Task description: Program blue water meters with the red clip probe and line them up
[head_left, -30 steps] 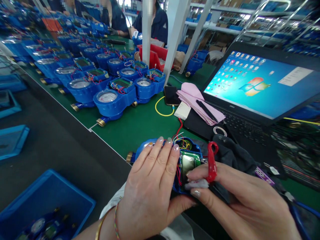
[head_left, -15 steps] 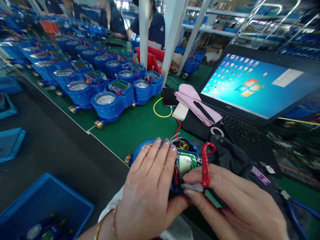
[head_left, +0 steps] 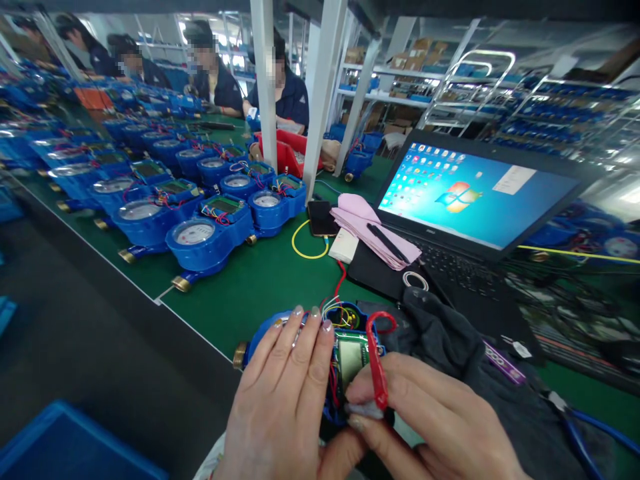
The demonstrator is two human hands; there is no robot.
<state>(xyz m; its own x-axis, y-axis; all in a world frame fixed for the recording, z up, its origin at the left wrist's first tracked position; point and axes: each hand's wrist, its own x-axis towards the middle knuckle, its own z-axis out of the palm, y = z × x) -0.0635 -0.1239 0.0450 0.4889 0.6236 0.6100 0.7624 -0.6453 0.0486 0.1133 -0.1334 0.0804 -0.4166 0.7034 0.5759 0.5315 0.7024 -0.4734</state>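
Observation:
In the head view, a blue water meter [head_left: 259, 331] with a brass threaded end lies at the table's near edge, its electronics housing uncovered. Inside show a display board [head_left: 351, 357] and loose coloured wires. My left hand [head_left: 285, 393] rests flat across the meter, fingers stretched out over its dial side, thumb along the near side. My right hand [head_left: 435, 413] is closed in a pinch on a grey soft-looking lump [head_left: 366, 409] at the housing's near edge. A red hooked strip [head_left: 376, 367] stands up against the right fingers; whether they grip it is unclear.
Rows of similar meters [head_left: 195, 233] fill the table's left. A laptop [head_left: 450, 193], pink cloth [head_left: 373, 230], phone [head_left: 321, 219], dark cloth [head_left: 445, 327] and blue-handled pliers [head_left: 575, 427] lie around. A blue bin [head_left: 75, 440] stands below left. Co-workers [head_left: 215, 80] sit behind white posts.
The view has tilted up and shifted, so the scene sits lower and further left. Both hands keep their places at the meter, with the right still pinching the grey lump.

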